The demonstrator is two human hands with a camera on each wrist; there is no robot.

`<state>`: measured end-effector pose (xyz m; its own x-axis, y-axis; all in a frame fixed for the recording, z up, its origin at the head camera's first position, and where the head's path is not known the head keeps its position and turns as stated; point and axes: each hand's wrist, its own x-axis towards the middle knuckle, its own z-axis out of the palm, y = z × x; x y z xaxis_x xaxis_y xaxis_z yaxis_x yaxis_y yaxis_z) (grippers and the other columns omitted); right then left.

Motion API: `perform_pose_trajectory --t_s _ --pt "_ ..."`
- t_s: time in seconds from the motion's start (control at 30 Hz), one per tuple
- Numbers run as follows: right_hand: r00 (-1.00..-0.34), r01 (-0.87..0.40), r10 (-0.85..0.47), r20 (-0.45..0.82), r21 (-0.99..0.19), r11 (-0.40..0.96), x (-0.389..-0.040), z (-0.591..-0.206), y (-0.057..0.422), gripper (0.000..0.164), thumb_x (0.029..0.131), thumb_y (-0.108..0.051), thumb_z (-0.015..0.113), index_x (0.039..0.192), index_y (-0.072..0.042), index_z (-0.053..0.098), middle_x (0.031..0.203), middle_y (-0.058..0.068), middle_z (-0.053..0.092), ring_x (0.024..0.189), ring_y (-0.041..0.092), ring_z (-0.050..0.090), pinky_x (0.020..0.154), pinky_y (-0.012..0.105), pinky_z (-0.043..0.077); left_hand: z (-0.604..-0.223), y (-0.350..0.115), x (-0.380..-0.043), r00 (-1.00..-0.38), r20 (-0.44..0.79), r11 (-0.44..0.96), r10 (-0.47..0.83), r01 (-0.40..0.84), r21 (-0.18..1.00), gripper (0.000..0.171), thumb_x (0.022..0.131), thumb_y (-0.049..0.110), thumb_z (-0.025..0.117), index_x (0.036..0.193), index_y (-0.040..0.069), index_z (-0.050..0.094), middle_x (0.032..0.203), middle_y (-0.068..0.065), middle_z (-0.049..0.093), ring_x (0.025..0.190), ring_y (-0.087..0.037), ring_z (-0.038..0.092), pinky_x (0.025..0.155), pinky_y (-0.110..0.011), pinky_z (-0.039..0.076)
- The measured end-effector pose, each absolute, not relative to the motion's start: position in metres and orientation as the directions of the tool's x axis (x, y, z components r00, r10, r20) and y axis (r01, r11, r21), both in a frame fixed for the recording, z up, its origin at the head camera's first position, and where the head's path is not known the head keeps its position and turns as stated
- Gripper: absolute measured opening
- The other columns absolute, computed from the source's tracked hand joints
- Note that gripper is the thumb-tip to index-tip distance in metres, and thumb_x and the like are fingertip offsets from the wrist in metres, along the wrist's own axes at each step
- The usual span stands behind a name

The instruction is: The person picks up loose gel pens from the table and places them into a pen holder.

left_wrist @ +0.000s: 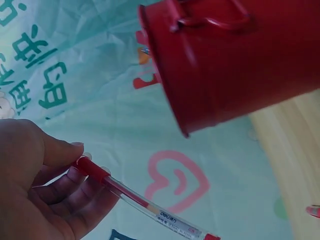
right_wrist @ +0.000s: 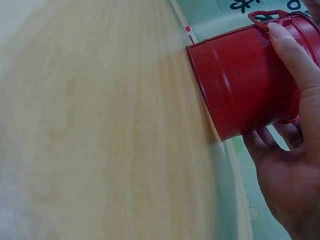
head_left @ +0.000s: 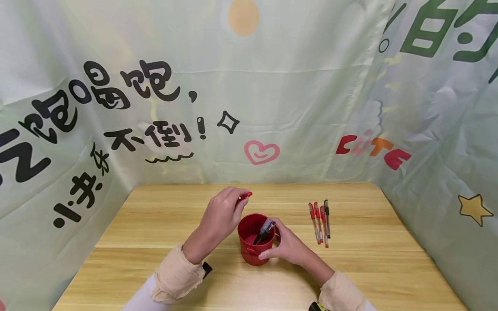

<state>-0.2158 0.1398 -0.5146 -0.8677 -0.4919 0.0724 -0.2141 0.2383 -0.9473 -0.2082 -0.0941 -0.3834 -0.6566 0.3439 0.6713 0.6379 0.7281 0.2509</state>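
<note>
My left hand (head_left: pixel 222 214) is raised just left of and beyond a small red metal bucket (head_left: pixel 249 255). Between thumb and fingers it pinches a gel pen (left_wrist: pixel 131 195) with a clear barrel, gripped by its red end; in the head view most of this pen is hidden. My right hand (head_left: pixel 291 245) grips the bucket from the right, thumb on the near side and fingers around the far side. Black pens (head_left: pixel 265 233) lean inside the bucket against its right wall. A wire handle (right_wrist: pixel 270 19) shows near the thumb in the right wrist view.
To the right on the wooden table (head_left: pixel 373 255) lie several pens side by side, red-capped pens (head_left: pixel 317 222) and one black pen (head_left: pixel 327 218). Printed fabric (head_left: pixel 295 108) hangs behind the table and along both sides.
</note>
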Motion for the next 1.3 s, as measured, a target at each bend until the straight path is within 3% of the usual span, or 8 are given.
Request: perform_pose_trajectory --t_s 0.7,1.0,1.13,1.3 --pt "-0.870 -0.225 -0.486 0.081 -0.943 0.246 -0.216 -0.516 0.139 0.089 0.076 -0.028 0.095 0.148 -0.019 0.043 0.147 0.003 0.058 0.134 0.025 0.058 0.113 0.039 0.049 -0.370 -0.083 -0.188 -0.563 0.740 0.586 0.367 0.758 0.286 0.022 0.094 0.006 0.075 0.115 0.003 0.069 0.105 -0.006 0.073 0.092 -0.013 0.073 0.083 -0.019 0.063" --pt "-0.865 -0.195 -0.498 0.059 -0.954 0.225 -0.213 -0.512 0.138 0.089 0.076 -0.026 0.094 0.148 -0.022 0.042 0.149 0.000 0.056 0.136 0.024 0.056 0.109 0.022 0.047 -0.374 -0.078 -0.183 -0.522 0.772 0.569 0.364 0.781 0.259 0.024 0.092 0.005 0.077 0.115 0.001 0.068 0.103 -0.007 0.072 0.089 -0.014 0.072 0.079 -0.020 0.063" --pt "-0.864 -0.196 -0.499 0.063 -0.956 0.219 -0.212 -0.512 0.139 0.088 0.077 -0.026 0.094 0.148 -0.022 0.042 0.149 0.001 0.056 0.136 0.024 0.056 0.109 0.020 0.047 -0.377 -0.077 -0.182 -0.539 0.751 0.548 0.381 0.786 0.286 0.024 0.094 0.006 0.075 0.116 0.002 0.067 0.104 -0.006 0.071 0.090 -0.013 0.072 0.079 -0.018 0.063" --pt "-0.857 -0.233 -0.507 0.093 -0.947 0.221 -0.213 -0.513 0.140 0.086 0.079 -0.026 0.092 0.148 -0.018 0.042 0.149 0.005 0.056 0.135 0.025 0.057 0.110 0.027 0.049 -0.384 -0.076 -0.182 -0.567 0.716 0.512 0.408 0.791 0.335 0.023 0.097 0.009 0.072 0.118 0.002 0.067 0.104 -0.006 0.071 0.089 -0.012 0.073 0.077 -0.015 0.062"
